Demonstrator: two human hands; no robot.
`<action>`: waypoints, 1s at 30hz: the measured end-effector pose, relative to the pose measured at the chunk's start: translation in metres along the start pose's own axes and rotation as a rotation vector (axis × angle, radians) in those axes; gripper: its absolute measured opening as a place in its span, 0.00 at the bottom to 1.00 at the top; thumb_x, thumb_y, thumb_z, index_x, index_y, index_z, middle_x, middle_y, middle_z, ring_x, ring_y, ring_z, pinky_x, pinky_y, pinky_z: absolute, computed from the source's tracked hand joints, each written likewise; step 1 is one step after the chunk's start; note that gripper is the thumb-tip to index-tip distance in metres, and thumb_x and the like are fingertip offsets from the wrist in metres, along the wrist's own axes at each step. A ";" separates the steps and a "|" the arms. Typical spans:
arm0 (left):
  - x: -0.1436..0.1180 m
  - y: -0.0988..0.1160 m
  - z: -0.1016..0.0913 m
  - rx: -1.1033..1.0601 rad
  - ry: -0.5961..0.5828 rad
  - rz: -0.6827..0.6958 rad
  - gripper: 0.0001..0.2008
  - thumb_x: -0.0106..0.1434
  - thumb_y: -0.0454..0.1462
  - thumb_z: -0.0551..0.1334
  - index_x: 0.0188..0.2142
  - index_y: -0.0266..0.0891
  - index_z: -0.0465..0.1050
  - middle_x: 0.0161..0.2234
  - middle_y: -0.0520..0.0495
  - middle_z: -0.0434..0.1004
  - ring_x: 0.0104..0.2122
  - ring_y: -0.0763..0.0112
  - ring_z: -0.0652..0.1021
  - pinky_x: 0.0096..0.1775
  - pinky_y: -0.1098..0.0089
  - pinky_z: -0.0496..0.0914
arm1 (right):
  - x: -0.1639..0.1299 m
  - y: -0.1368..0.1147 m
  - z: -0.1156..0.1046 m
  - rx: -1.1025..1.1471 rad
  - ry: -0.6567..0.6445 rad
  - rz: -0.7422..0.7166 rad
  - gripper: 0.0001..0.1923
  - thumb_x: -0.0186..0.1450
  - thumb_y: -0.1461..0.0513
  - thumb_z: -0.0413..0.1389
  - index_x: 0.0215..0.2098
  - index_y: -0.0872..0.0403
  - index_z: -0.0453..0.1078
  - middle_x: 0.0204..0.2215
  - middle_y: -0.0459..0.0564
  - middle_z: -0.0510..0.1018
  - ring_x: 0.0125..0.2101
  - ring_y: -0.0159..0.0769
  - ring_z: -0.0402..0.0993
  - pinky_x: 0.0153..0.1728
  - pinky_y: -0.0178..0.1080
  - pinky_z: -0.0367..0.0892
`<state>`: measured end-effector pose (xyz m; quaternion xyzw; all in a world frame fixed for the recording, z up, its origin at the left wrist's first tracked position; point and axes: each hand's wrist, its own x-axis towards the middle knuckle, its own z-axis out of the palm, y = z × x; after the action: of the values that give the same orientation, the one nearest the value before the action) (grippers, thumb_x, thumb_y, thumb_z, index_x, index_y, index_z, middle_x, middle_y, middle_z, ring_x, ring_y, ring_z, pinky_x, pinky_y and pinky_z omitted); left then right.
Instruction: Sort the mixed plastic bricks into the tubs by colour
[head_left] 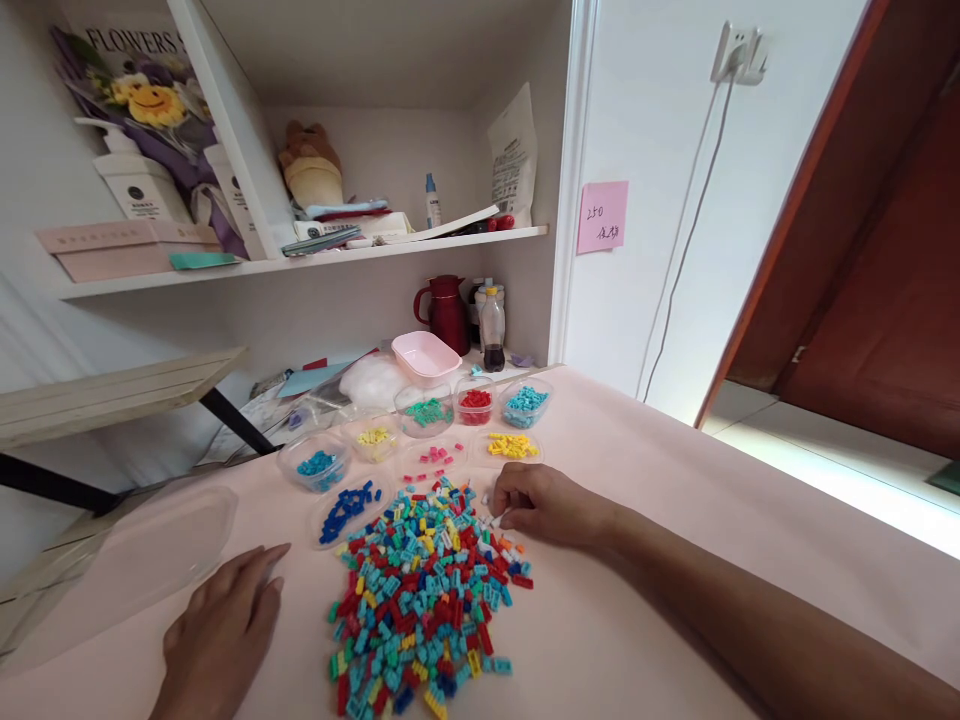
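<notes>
The right hand (544, 505) rests at the upper right edge of the mixed brick pile (424, 585) on the tabletop (660, 520), fingertips pinched on a small white brick (496, 519). The left hand (221, 630) lies flat and empty left of the pile. Sorting by colour looks well underway but far from done; the next move calls for carrying the piece to a matching tub. Small tubs of blue bricks (345, 505), yellow bricks (512, 445) and red bricks (475, 401) ring the far side, close together, so a careless reach could knock one
</notes>
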<state>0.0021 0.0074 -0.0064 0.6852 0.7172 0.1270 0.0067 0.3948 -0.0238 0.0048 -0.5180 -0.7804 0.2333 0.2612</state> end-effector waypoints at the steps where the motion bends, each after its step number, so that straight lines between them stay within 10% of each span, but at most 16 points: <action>1: 0.000 0.000 0.000 0.002 -0.001 0.000 0.23 0.66 0.44 0.44 0.55 0.50 0.69 0.59 0.49 0.66 0.59 0.57 0.64 0.56 0.52 0.59 | 0.000 0.000 -0.001 0.020 -0.004 0.002 0.06 0.58 0.62 0.60 0.35 0.53 0.75 0.33 0.47 0.74 0.29 0.30 0.68 0.29 0.32 0.63; 30: -0.004 0.005 -0.004 0.009 -0.012 -0.011 0.23 0.67 0.43 0.43 0.55 0.49 0.69 0.59 0.48 0.65 0.59 0.58 0.63 0.57 0.52 0.58 | -0.006 -0.009 -0.002 -0.011 -0.070 -0.125 0.11 0.60 0.58 0.62 0.41 0.48 0.77 0.39 0.50 0.72 0.36 0.34 0.71 0.36 0.35 0.67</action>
<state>0.0063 0.0033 -0.0023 0.6821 0.7213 0.1199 0.0085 0.3921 -0.0320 0.0108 -0.4614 -0.8212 0.2301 0.2448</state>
